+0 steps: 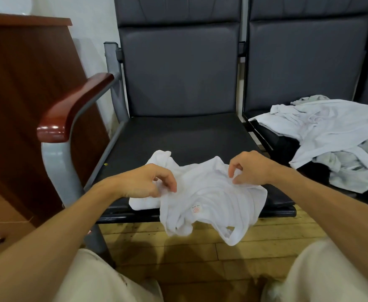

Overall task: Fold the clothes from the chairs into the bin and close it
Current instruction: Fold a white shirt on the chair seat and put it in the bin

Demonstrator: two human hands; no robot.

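Wood closes off the left side: a reddish cabinet (26,83) stands just beside the armrest (74,105), so we judge there is little room to swing cloth that way. Our left hand (148,182) curls its fingers onto the white garment (211,199) and pinches one bunched side. Our right hand (250,168) pinches a fold on the other side between thumb and fingertips. Held at two points like this, we think, the cloth can be pulled taut and spread. The garment lies on the front of the dark seat (178,134), its lower part spilling over the front edge toward the wooden floor (178,247), so it could slide off. Behind it the seat runs back to the backrest (178,68), room enough, we judge, for flattening. On the neighbouring seat (276,140) to the right, a heap of pale clothes (335,138) lies unfolded. We see no bin in this view.
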